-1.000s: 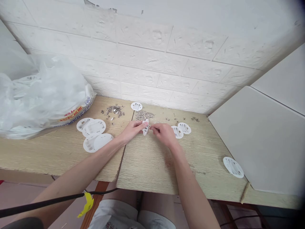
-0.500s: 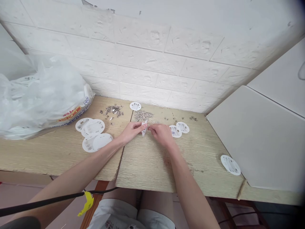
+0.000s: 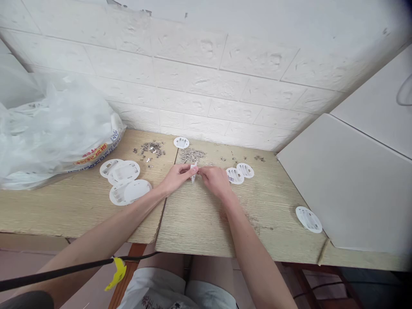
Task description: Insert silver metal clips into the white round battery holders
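Observation:
My left hand (image 3: 177, 177) grips a round white plastic battery holder (image 3: 193, 175), turned edge-on above the table. Close against its right face is my right hand (image 3: 213, 178), its fingers pinched together; whatever they hold is too small to make out. Behind the hands lies a pile of small metal battery contacts (image 3: 192, 155). A second, darker pile of metal pieces (image 3: 153, 149) is to the left. Two similar white discs (image 3: 246, 170) with battery slots lie just right of my right hand, partly overlapping.
Several white discs (image 3: 138, 191) overlap at the left of the wooden table (image 3: 196, 227). A large plastic bag (image 3: 61, 133) bulges at far left. One disc (image 3: 181, 142) sits by the wall, another (image 3: 309, 219) by the white panel (image 3: 347, 184) at right. A black cable (image 3: 74, 268) crosses below.
The fingers of my right hand have moved slightly closer to the held battery holder. The whole view has shifted a little; the things on the table otherwise stay as they were.

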Demonstrator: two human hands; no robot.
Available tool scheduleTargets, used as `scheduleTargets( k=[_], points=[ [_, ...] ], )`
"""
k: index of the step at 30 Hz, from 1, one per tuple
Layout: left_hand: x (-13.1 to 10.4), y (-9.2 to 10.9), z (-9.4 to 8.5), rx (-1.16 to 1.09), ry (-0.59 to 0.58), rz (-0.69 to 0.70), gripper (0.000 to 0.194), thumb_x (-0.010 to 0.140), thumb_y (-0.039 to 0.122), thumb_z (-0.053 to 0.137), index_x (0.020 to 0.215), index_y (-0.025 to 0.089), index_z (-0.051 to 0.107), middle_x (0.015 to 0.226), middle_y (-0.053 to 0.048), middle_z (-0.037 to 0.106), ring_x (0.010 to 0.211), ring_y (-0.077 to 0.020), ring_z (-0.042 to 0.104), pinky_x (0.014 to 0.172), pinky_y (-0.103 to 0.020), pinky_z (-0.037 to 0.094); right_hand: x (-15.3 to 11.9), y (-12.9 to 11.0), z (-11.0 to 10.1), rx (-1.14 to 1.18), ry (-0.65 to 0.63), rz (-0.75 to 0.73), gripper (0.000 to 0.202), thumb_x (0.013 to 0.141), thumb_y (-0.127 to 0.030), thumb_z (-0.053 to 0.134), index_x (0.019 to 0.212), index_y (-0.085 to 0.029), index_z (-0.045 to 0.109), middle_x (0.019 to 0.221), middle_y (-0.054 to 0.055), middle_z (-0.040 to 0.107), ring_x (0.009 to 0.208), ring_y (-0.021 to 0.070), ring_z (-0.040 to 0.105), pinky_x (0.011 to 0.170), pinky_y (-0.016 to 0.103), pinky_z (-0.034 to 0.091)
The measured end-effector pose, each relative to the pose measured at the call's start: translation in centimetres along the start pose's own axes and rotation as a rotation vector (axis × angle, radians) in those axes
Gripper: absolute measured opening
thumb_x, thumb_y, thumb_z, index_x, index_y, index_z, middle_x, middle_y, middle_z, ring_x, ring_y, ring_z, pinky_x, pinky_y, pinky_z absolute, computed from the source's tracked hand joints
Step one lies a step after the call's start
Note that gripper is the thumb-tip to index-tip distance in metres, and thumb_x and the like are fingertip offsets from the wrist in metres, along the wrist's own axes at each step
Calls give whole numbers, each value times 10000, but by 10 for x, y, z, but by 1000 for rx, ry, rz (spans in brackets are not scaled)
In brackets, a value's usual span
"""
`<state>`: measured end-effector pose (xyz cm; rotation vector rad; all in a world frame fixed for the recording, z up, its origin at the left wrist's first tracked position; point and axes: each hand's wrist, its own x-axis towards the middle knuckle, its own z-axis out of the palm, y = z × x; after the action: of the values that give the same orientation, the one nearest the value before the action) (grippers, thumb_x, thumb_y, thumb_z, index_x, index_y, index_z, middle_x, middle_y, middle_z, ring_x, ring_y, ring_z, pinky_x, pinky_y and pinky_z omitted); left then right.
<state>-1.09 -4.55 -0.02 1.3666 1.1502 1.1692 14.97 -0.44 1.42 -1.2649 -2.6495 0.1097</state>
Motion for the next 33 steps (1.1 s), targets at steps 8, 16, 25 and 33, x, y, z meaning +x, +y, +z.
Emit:
scheduleTargets(
  k=[8, 16, 25, 33],
  points=[
    [0, -2, 3, 124, 38, 54, 406, 790, 522, 536, 811, 140, 674, 754, -25, 643, 707, -150, 551, 671, -256, 409, 1, -2, 3, -87, -3, 4, 347, 922, -213, 337, 897, -210, 684, 841, 56, 680, 713, 172, 582, 590, 261, 301],
    [-1, -2, 5, 175, 108, 93, 399, 753, 515, 585, 911, 163, 691, 899, -42, 642, 808, -175, 582, 736, -276, 437, 1, -4, 4, -67, 3, -2, 296, 887, -162, 385, 897, -203, 679, 867, 62, 686, 746, 179, 595, 618, 255, 318],
    [10, -1, -8, -318, 108, -81, 460, 748, 556, 576, 854, 123, 689, 839, -85, 674, 851, -209, 592, 828, -342, 430, 1, 6, 1, 322, 101, -15, 271, 933, -306, 413, 966, -234, 673, 738, -2, 685, 704, 137, 589, 626, 220, 326],
    [14, 0, -6, -535, 133, -112, 420, 793, 497, 554, 993, 142, 659, 968, -96, 680, 963, -221, 590, 851, -333, 441, 2, 3, 3, 361, 106, 48, 278, 929, -327, 407, 868, -199, 646, 716, 20, 657, 647, 142, 552, 603, 228, 318]
  ],
)
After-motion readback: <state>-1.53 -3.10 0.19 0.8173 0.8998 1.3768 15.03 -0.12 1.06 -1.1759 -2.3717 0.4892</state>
